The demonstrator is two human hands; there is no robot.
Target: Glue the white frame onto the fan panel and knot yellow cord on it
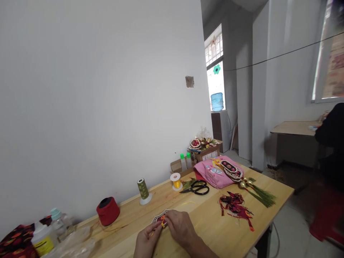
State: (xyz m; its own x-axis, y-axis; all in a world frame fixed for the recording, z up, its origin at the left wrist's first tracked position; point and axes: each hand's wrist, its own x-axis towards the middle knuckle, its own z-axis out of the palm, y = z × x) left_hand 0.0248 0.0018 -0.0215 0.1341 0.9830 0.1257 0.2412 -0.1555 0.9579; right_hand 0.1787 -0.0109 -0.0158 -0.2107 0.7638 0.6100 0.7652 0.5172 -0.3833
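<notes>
Both my hands meet low in the head view over a wooden table (215, 229). My left hand (146, 240) is closed, pinching the near edge of a small dark red embroidered patch (159, 218) with a white border. My right hand (180, 226) is closed too, its fingertips pinching yellow thread at the patch. Most of the patch is hidden under the fingers.
On the table stand a red thread cone (108, 211), an olive spool (143, 191), a yellow spool (176, 181), black scissors (198, 187), a pink cloth (215, 172), tasselled ornaments (242, 179), red cut pieces (236, 207), bottles (43, 240) and a cardboard box (205, 150). A dark-clothed person (331, 139) sits at right.
</notes>
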